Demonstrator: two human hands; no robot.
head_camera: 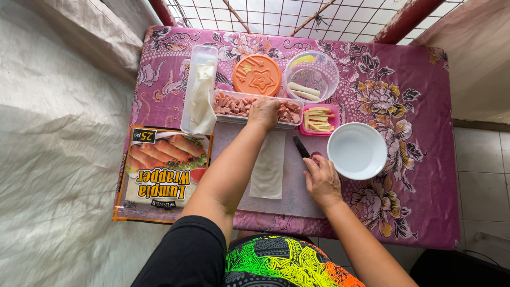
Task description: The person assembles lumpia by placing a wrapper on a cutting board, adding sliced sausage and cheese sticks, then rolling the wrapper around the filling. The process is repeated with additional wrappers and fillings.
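Sausage strips [234,104]: pink pieces in the clear rectangular tray [220,118] at the table's middle, just beyond the wrapper sheet [268,167].
Left hand [264,112]: your fingers curl down into the tray, closing on the strips.
Right hand [321,180]: it rests flat, fingers loose, beside the black knife [301,146] and the white bowl [357,151].

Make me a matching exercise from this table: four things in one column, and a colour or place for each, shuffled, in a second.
Things:
1. round lid
2. bowl
3. wrapper sheet
4. left hand

Places or colours:
A. white, near the right hand
B. in the tray of pink meat strips
C. orange
D. flat on the mat, between the arms

Pairs: 1-C, 2-A, 3-D, 4-B
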